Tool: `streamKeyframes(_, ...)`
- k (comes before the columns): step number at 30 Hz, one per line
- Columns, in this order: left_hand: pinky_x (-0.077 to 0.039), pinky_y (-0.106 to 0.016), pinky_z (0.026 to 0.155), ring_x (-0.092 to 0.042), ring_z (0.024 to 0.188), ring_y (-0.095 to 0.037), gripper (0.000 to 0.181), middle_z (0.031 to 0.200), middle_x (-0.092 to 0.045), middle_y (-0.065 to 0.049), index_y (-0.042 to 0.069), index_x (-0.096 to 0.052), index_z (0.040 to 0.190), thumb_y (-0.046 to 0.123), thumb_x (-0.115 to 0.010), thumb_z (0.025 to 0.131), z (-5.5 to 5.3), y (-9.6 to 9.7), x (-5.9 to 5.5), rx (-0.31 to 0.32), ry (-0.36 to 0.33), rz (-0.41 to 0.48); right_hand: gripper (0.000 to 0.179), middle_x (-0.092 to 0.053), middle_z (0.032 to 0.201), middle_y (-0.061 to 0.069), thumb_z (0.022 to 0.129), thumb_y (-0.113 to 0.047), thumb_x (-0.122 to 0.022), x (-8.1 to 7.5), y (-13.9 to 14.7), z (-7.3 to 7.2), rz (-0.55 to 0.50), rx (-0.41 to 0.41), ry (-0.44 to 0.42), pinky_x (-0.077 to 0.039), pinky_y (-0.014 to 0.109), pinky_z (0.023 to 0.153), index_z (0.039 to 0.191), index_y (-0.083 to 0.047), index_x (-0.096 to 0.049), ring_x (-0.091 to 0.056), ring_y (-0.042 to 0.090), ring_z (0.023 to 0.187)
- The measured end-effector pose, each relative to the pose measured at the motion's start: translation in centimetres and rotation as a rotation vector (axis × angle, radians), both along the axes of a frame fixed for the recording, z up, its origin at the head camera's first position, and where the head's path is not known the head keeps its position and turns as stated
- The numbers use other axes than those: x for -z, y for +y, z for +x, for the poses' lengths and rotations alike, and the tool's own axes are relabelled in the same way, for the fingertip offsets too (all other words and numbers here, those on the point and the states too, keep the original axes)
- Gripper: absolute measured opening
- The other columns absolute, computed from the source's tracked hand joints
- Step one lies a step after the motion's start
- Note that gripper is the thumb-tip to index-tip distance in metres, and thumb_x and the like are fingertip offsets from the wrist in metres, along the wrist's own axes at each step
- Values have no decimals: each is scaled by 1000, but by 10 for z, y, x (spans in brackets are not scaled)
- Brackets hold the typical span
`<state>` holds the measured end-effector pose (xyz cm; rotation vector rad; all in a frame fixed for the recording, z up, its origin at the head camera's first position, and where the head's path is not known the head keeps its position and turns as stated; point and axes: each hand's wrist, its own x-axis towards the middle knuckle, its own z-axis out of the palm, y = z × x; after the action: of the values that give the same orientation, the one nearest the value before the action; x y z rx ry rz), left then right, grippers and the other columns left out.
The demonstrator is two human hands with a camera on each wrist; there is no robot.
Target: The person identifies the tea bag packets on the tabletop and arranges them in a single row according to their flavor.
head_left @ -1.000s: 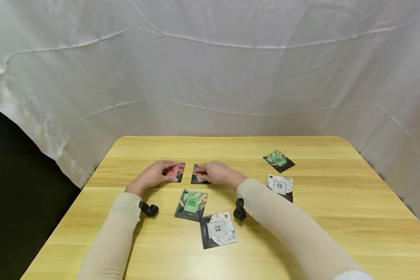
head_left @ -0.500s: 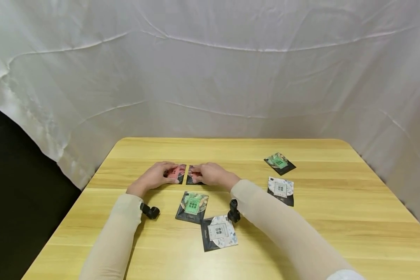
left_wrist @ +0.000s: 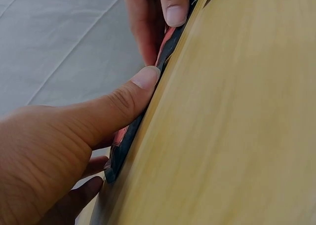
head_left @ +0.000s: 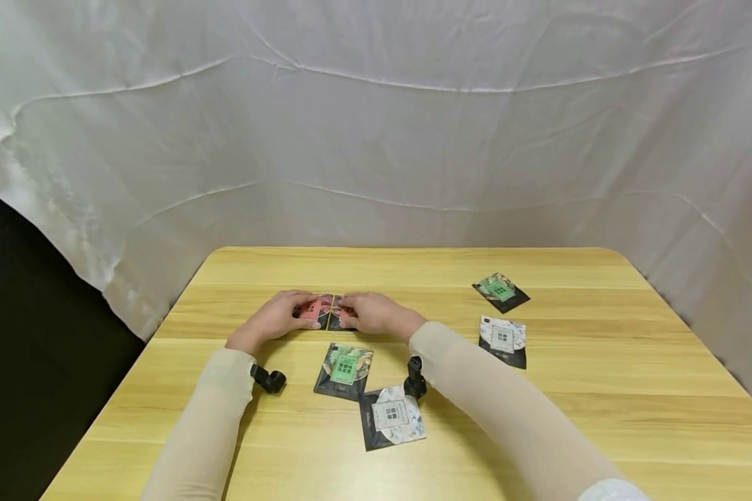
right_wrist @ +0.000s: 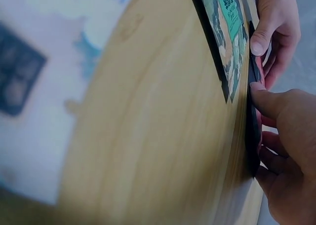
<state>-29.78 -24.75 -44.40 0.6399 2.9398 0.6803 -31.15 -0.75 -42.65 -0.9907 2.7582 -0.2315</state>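
Observation:
A flat sachet with a red label (head_left: 314,312) lies at the left rear of the table. My left hand (head_left: 278,313) holds it at its left side, with the thumb on the near edge. Right beside it lies a second red-labelled sachet (head_left: 335,319), mostly covered by my right hand (head_left: 376,313), which holds it between thumb and fingers. The two sachets are edge to edge, with at most a thin gap. In the left wrist view, the left thumb (left_wrist: 145,78) presses the sachet's dark edge. The right thumb (right_wrist: 261,94) does likewise in the right wrist view.
Nearer me lie a green-labelled sachet (head_left: 344,369) and a white one (head_left: 391,415), their corners close together. Farther right are another green-labelled sachet (head_left: 500,291) and another white one (head_left: 503,337). A pale cloth (head_left: 376,139) hangs behind the wooden table (head_left: 601,417).
My right hand has slid its red-labelled sachet left until it nearly meets the other one. The left hand has stayed in place on its sachet.

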Motion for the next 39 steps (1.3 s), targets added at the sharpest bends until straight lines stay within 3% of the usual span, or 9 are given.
streamKeyframes(10,-31,-56,110,-41,132,-42,74,143,-47,-22,5,-51,142,46,-74,85,-1,0,1,24,24,1,59,-37,154,8,100,-46,-50,3,1,-6,-12,-14,0,-29,37,115,150,-15,-42,-34,26,141)
streamKeyframes(20,-30,-56,110,-40,132,-42,74,143,-47,-22,6,-51,143,47,-73,85,-2,1,-1,32,25,3,55,-39,152,11,100,-42,-54,-13,10,-5,-86,-58,88,-29,39,115,145,-11,-49,-35,27,141)
streamKeyframes(28,-28,-56,112,-37,134,-43,76,146,-44,-22,6,-50,144,49,-73,85,-2,0,2,11,9,-9,49,-48,145,11,101,-34,-55,-19,21,3,-141,-73,76,-32,40,113,144,-10,-50,-42,27,135)
streamKeyframes(39,-29,-57,111,-37,134,-44,78,146,-44,-23,6,-49,144,50,-73,85,0,1,2,0,3,-8,64,-48,147,8,96,-48,-58,-22,32,23,-200,-72,54,-32,41,113,149,-14,-44,-43,26,135)
